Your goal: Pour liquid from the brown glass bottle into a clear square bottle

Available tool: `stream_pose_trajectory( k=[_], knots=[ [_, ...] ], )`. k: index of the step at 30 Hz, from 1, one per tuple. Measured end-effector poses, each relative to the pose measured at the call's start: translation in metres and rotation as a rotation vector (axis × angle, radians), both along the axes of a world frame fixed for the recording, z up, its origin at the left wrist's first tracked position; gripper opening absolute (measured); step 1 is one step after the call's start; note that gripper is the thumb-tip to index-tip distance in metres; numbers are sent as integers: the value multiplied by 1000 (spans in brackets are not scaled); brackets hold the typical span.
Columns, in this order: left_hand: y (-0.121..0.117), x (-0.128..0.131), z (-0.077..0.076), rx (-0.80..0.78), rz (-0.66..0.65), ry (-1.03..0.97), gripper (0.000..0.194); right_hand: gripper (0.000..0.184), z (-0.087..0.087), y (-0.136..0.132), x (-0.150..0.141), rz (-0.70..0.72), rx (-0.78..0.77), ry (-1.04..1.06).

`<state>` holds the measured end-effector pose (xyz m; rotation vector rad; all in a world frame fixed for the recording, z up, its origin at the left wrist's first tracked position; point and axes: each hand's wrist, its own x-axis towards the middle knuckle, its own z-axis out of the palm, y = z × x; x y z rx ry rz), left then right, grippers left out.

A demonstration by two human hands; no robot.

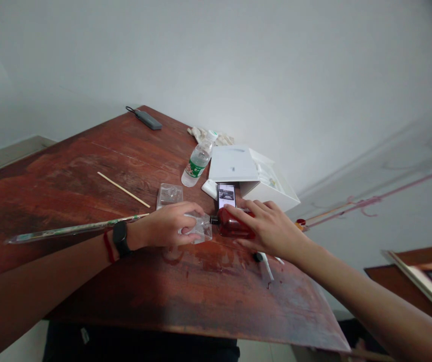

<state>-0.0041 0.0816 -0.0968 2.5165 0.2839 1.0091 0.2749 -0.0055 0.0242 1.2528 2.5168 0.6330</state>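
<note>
My left hand [171, 225] is closed around a small clear plastic container [200, 227] on the wooden table [88, 166]. My right hand [266, 226] grips a red bottle [231, 225] that lies on its side, its dark nozzle pointing into the clear container. A black watch and a red string sit on my left wrist. A second clear plastic container [170, 194] rests just behind my left hand.
A phone [226, 195], an open white box [255, 176], a water bottle [198, 160] and a cloth lie behind the hands. A wooden stick [123, 189], a long wrapped stick [73, 230], a grey case [147, 119] and a white pen [265, 264] are also there. Wet stains mark the wood.
</note>
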Motion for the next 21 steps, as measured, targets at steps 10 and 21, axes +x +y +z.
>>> stream_pose_trajectory(
  k=[10,21],
  knots=[
    [0,0,0,28,10,0,35,76,2,0,-2,8,9,-13],
    [0,1,-1,46,12,2,36,75,4,0,-3,3,-8,-20]
  ],
)
